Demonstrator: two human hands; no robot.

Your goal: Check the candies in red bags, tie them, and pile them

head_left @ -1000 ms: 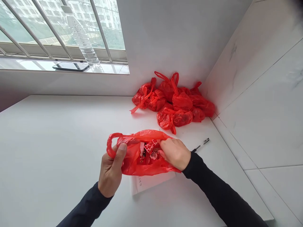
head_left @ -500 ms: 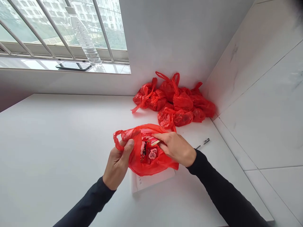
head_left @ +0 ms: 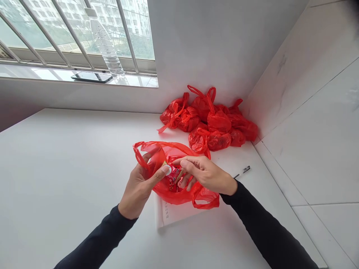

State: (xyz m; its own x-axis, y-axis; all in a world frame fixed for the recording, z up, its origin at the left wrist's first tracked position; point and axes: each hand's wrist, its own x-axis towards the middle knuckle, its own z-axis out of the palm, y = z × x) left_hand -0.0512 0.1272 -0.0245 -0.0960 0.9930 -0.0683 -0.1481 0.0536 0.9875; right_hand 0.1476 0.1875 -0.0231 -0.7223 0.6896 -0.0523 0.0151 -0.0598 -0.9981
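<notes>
My left hand is closed on the left side of a thin red plastic bag, near its loop handle. Its thumb also presses on a small shiny red wrapped snack packet with a white round mark and gold edges. Over the bag's mouth, my right hand reaches in from the right with its fingers apart, the forefinger at the packet's top edge. More red packets lie inside the bag, partly covered by my fingers. Beneath the bag is an open notebook with handwriting.
Several tied red bags are heaped in the back right corner of the white table. A black pen lies right of my right hand. On the windowsill are a water bottle and a dark flat device.
A red packet has come up out of the bag to my left thumb. My right fingers have spread, and the bag's right handle has flopped down toward me. The view has shifted slightly.
</notes>
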